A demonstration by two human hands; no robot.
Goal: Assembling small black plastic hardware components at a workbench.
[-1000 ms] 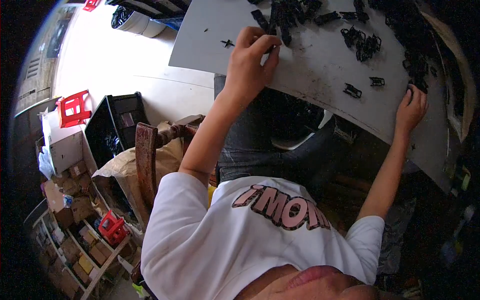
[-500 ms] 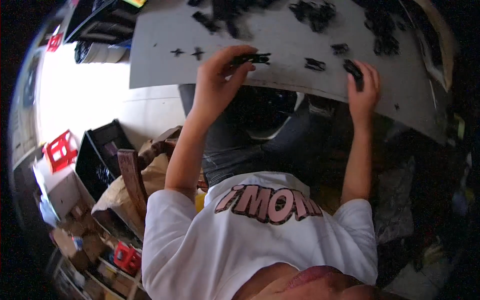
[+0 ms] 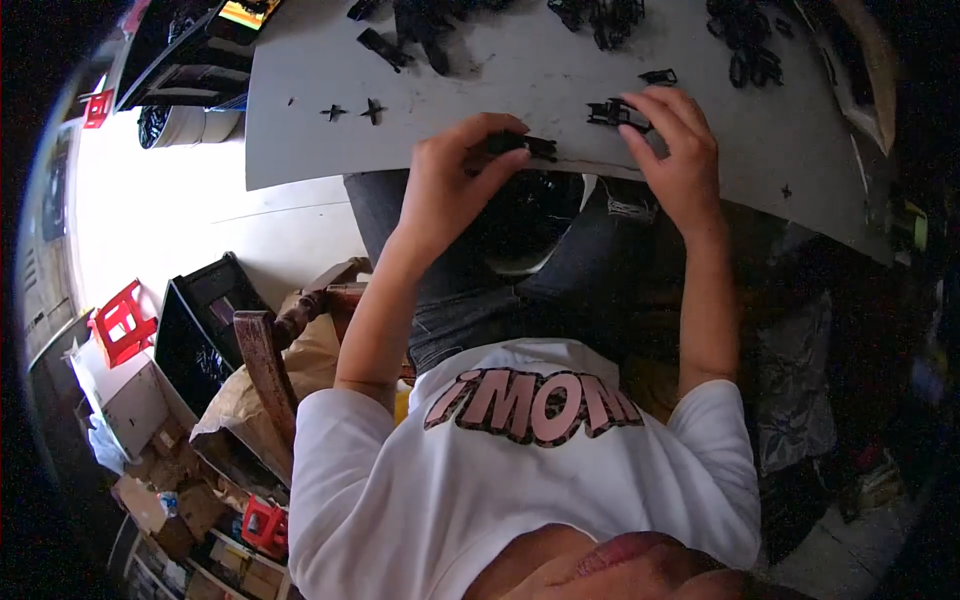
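Observation:
My left hand (image 3: 460, 170) is closed near the table's front edge, its thumb and fingers pinching a slim black plastic part (image 3: 538, 148) with a forked right end. Part of that piece is hidden behind my fingers. To the right, my right hand (image 3: 682, 150) has thumb and fingertips closed about the right end of a black frame-like plastic part (image 3: 604, 113) on the table. Whether a second piece lies under these fingers I cannot make out. Just beyond the right hand rests another small black part (image 3: 658, 77).
Black parts lie in piles, a middle one (image 3: 425, 35) and a right one (image 3: 752, 45), across the far side of the grey table (image 3: 300, 150). Two small cross-shaped pieces (image 3: 372, 111) sit at left. A wooden chair (image 3: 262, 365) and black crate (image 3: 215, 310) stand below left.
My right hand has moved left, from the right side to the frame-like part; the black piece it held no longer shows separately. The left hand, still holding its part, has come slightly nearer.

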